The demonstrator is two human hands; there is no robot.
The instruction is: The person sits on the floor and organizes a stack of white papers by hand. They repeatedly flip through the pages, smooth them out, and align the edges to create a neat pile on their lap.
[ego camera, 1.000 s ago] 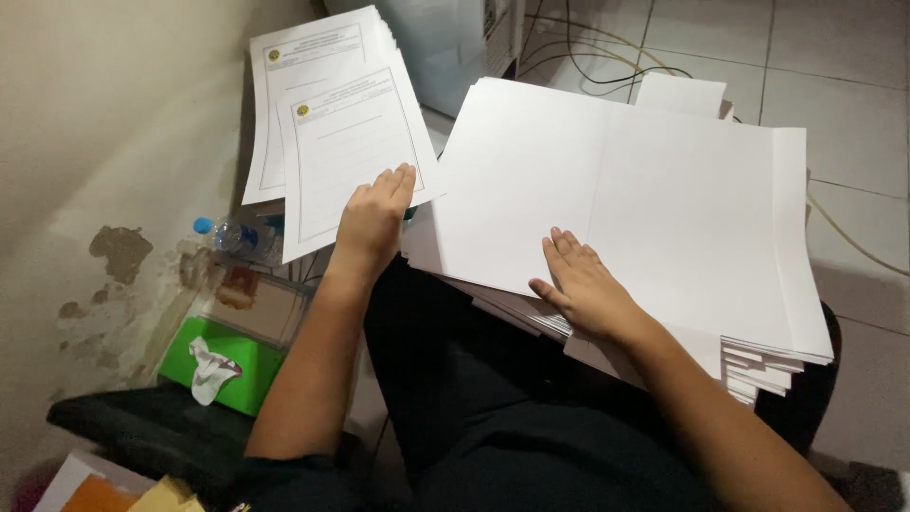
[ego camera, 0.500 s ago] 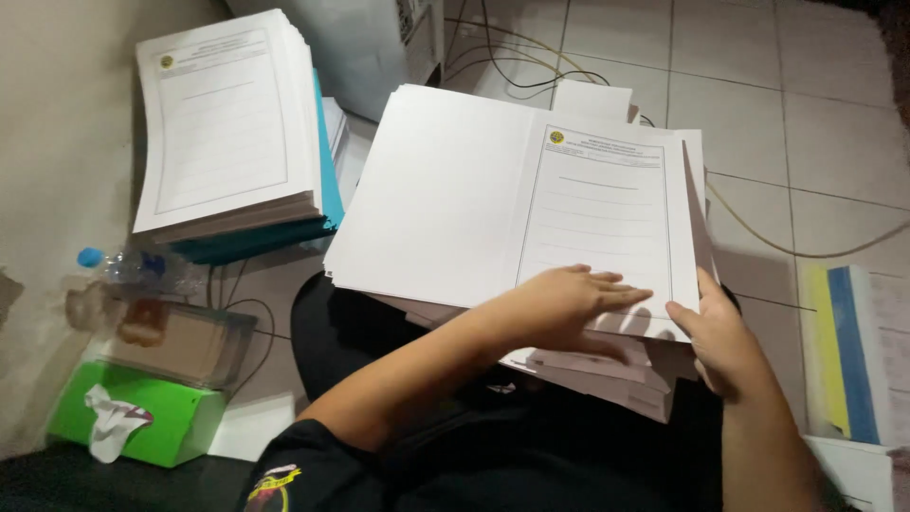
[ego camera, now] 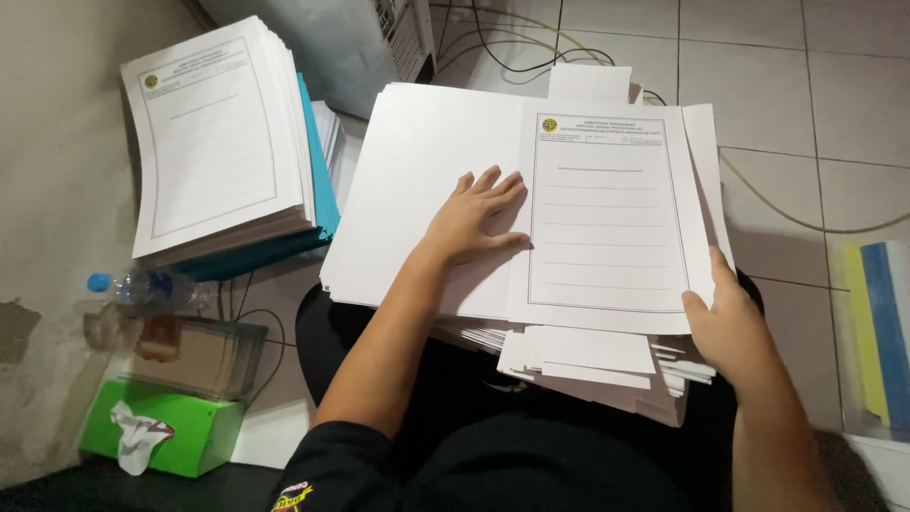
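Note:
A thick, uneven pile of white paper (ego camera: 588,356) rests on my lap. On top lie blank white sheets (ego camera: 408,180) and, to their right, a printed form sheet (ego camera: 607,218) with a small round emblem and ruled lines. My left hand (ego camera: 474,223) lies flat with fingers spread across the blank sheet, its fingertips at the form's left edge. My right hand (ego camera: 725,327) pinches the form's lower right edge, thumb on top.
A tall stack of the same printed forms (ego camera: 213,142) sits on a blue folder (ego camera: 320,185) at the left. Below it are a water bottle (ego camera: 142,284), a clear plastic box (ego camera: 199,356) and a green tissue box (ego camera: 180,431). A computer tower (ego camera: 332,38) and cables (ego camera: 531,38) lie beyond; yellow and blue sheets (ego camera: 877,332) at right.
My left hand left the side stack and came to rest on the lap pile. A printed form now lies face up on top, and my right hand shifted to its right edge.

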